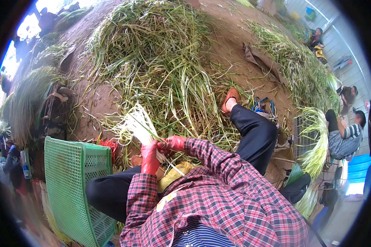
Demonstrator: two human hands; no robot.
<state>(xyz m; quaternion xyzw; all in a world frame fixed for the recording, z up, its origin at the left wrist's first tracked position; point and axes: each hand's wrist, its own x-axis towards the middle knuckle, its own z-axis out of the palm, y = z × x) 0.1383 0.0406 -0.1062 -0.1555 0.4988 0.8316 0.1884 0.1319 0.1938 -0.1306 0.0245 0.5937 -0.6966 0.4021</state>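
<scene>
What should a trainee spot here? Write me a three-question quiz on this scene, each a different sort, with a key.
1. Multiple choice: what colour are the worker's gloves?
A) blue
B) red
C) white

2. True or false: the green plastic crate is on the worker's right.

3. Short answer: what does the left hand hold?

Key:
1. B, red.
2. False; it is on the worker's left.
3. A bunch of pale stalks.
</scene>
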